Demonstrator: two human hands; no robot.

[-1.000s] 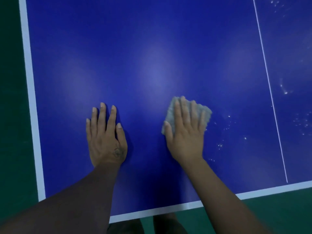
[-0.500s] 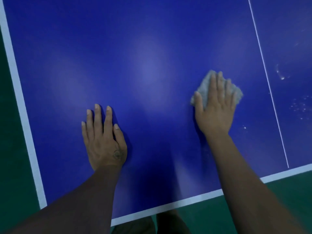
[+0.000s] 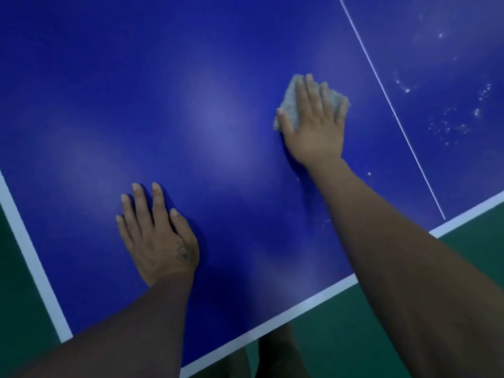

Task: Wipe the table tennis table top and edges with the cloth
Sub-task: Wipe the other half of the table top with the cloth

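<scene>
Head camera looks down (close, tilted) onto the table [image 3: 218, 77].

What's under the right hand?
A crumpled grey cloth peeks out around the right hand, flat on the blue table tennis table top. Its middle is covered by the hand.

**Nothing to read here**

I find no word, number or brand on the blue top of the table tennis table [image 3: 191, 105]. Its white centre line [image 3: 392, 110] and white edge band [image 3: 300, 304] are plain paint with no lettering. The small dark mark [image 3: 185, 253] on the back of my left hand [image 3: 158, 236] is too blurred to make out as a letter or sign.
</scene>
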